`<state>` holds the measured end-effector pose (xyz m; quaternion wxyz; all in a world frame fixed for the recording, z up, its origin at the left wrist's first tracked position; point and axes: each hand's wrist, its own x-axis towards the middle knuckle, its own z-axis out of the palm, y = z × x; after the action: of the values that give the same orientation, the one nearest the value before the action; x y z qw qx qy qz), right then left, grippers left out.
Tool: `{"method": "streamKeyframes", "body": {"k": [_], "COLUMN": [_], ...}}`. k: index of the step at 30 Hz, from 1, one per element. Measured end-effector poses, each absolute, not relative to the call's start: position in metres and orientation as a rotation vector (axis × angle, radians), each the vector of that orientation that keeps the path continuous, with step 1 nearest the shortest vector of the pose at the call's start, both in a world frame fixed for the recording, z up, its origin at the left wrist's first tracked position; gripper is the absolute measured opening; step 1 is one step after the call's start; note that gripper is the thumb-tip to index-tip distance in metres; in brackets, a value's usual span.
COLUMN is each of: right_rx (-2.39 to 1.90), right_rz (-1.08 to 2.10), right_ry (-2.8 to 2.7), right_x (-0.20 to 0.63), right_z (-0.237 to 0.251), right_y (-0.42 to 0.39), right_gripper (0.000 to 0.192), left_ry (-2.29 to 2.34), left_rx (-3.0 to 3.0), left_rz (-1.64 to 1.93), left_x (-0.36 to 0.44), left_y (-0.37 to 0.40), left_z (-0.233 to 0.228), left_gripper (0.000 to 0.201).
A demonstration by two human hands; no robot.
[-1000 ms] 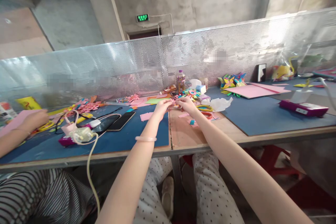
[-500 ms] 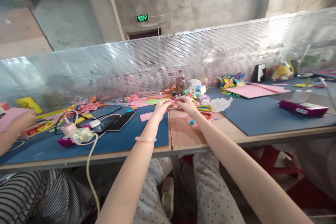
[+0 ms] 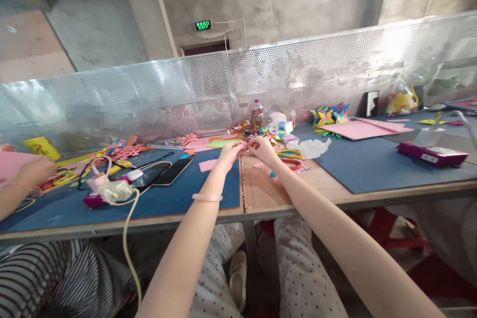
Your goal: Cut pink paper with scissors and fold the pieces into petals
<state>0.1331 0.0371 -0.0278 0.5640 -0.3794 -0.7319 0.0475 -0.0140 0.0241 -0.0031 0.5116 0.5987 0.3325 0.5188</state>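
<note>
My left hand and my right hand meet above the middle of the table, fingers pinched together. Between their fingertips is a small piece of pink paper, mostly covered by the fingers. Just right of my right hand lie scissors with yellow handles and others with red-orange handles. A pink paper rectangle rests on the blue mat left of my left hand. Behind my hands are a colourful paper flower and a light green sheet.
A drink bottle stands behind my hands, crumpled white tissue to the right. At left lie a black phone and a power strip with plugs. A co-worker's hand holds pink paper. Pink sheets and a purple box are at right.
My right hand's fingers have curled in slightly over the pink paper; my left hand stays nearly still. At far left, the co-worker's hand and pink paper have shifted a little to the right.
</note>
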Motion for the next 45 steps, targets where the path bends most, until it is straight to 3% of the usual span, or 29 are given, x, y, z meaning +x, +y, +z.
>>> {"method": "streamKeyframes", "body": {"k": [28, 45], "right_rx": [-1.084, -0.925], "right_rz": [-0.023, 0.303], "right_ry": [-1.72, -1.633], "right_x": [0.13, 0.133], "right_z": [-0.023, -0.022], "right_y": [0.022, 0.032], "right_gripper": [0.007, 0.015], "left_ry": [0.659, 0.781], "left_rx": [1.375, 1.421], "left_rz": [1.17, 1.202], "left_x": [-0.013, -0.014], "left_y": [0.023, 0.024], "left_z": [-0.002, -0.002], "left_gripper": [0.021, 0.022]}}
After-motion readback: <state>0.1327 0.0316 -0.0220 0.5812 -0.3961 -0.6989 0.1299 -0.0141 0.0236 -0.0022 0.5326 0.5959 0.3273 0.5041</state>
